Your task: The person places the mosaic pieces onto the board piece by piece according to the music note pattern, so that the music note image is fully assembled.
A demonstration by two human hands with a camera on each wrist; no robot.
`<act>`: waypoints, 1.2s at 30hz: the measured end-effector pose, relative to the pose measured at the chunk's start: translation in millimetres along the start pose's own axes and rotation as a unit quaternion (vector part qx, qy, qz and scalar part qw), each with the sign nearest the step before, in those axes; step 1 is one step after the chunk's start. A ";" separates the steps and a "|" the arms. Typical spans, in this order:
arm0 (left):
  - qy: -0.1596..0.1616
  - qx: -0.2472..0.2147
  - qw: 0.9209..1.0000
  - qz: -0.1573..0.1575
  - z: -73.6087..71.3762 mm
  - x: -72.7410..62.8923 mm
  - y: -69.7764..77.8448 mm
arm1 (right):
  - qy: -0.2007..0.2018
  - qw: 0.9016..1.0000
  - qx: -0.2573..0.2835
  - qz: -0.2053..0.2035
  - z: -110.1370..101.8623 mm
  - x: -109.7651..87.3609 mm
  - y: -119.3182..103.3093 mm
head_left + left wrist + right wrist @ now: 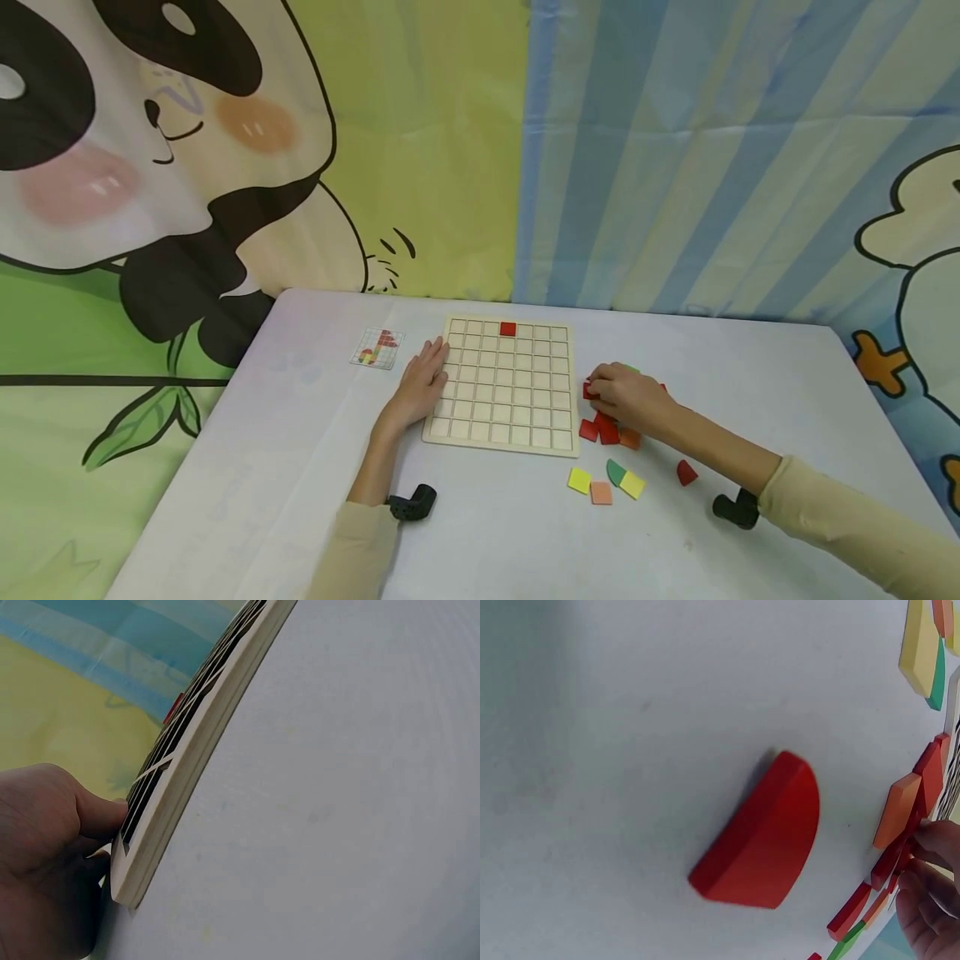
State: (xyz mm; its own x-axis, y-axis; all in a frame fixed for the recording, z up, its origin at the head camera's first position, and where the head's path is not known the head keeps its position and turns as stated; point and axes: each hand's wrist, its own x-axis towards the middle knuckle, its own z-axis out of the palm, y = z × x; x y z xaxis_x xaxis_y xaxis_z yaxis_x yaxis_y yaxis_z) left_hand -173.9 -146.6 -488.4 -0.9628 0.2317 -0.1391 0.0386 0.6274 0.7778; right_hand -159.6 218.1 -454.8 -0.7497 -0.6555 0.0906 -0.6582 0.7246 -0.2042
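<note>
My left hand (415,387) rests with fairly straight fingers along the left edge of a pale wooden grid board (502,390). The left wrist view shows the thumb (101,816) at the board's rim. One red square tile (507,329) sits in the board's far row. Right of the board, my right hand (633,398) pinches a red tile (589,391) between thumb and fingers, partly hidden by them. More red tiles (608,433) and an orange tile (630,438) lie clustered just below that hand.
A small pattern card (377,348) lies left of the board. Nearer me are yellow tiles (579,480), a salmon tile (602,492) and a green curved piece (615,472). A red curved piece (761,844) lies apart under the right forearm. A printed curtain (637,150) hangs behind the table.
</note>
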 end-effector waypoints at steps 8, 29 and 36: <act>0.005 -0.004 1.000 0.004 0.3 -0.6 0.8 | 0.002 1.000 0.029 -0.011 -0.8 -1.7 4.1; 0.009 -0.002 1.000 0.010 0.2 -0.4 -0.8 | 0.015 0.989 0.145 0.014 -12.7 23.3 -7.6; 0.007 0.003 1.000 0.012 2.0 1.1 -2.2 | -0.005 0.986 0.168 0.006 -10.0 70.7 -26.0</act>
State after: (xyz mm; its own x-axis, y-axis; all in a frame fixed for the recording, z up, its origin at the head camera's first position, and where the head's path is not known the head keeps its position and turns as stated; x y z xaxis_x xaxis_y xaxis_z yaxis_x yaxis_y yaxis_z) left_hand -174.5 -146.3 -491.5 -0.9650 0.2373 -0.1119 0.0638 0.6259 0.7773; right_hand -196.2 155.0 -433.4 -0.7559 -0.6501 0.0772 -0.5883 0.6227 -0.5160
